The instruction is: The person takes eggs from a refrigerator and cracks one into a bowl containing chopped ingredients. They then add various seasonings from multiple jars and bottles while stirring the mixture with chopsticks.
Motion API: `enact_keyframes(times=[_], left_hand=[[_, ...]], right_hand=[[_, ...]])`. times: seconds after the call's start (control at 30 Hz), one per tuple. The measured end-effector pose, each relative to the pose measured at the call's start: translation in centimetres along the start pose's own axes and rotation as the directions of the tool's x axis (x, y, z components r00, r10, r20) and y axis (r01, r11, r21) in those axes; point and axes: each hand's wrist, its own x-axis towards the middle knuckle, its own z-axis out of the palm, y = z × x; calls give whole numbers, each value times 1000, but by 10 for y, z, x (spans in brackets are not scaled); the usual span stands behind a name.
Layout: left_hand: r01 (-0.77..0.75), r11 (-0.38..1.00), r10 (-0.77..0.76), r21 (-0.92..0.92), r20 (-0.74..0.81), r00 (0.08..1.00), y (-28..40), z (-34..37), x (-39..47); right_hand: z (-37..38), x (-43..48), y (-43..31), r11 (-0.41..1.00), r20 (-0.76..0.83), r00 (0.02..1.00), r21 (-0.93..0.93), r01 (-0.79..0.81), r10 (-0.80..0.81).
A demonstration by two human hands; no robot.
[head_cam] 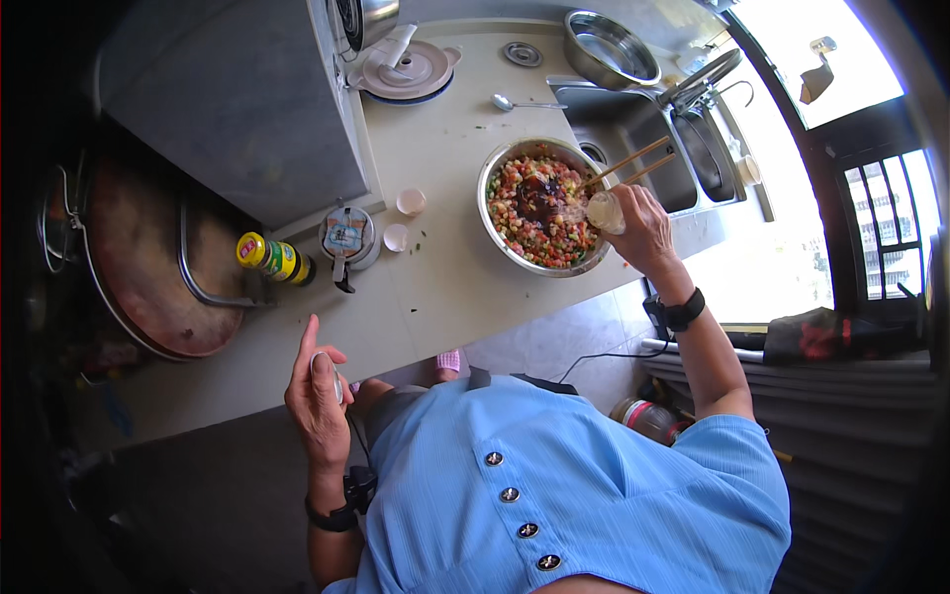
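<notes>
A steel bowl [486, 215] on the counter holds a chopped mix [549, 241] of red, green and pale pieces, with a dark liquid pooled in its middle. Two wooden chopsticks [637, 157] lean out over the bowl's right side. My right hand [644, 226] grips a small clear jar [606, 212], tilted with its mouth over the mix. Near the counter's front edge, my left hand [319, 393] holds a round, pale lid-like object [337, 382] between thumb and fingers.
Eggshell halves [410, 202], a lidded container [349, 236] and a yellow-capped bottle [276, 258] stand left of the bowl. A large round wooden board [159, 275] is further left. Behind are a spoon [528, 105], a pink lid [415, 67], a steel basin [610, 48] and the sink [638, 119].
</notes>
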Motion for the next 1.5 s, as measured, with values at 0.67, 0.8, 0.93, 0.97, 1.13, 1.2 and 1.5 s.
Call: enact_keyframes(times=[0.67, 0.8, 0.93, 0.97, 1.13, 1.2, 1.5], left_hand=[[38, 998, -36, -49, 40, 999, 10, 5, 1], [44, 996, -40, -81, 48, 998, 9, 5, 1], [57, 996, -53, -72, 59, 997, 7, 6, 2], [53, 996, -49, -76, 58, 997, 7, 6, 1], [52, 996, -47, -79, 64, 997, 10, 7, 3], [42, 996, -37, -77, 65, 997, 12, 7, 3], [-7, 1000, 6, 18, 86, 996, 6, 7, -2]], right_hand=[[2, 7, 1, 1000, -96, 995, 21, -19, 21], [8, 6, 6, 997, -73, 994, 26, -77, 79], [9, 0, 7, 997, -105, 992, 38, -60, 64], [9, -1, 7, 997, -90, 993, 32, -69, 72], [7, 0, 6, 996, -85, 992, 35, -86, 89], [2, 4, 0, 993, -97, 990, 67, -99, 105], [4, 0, -2, 988, -112, 984, 88, -130, 139]])
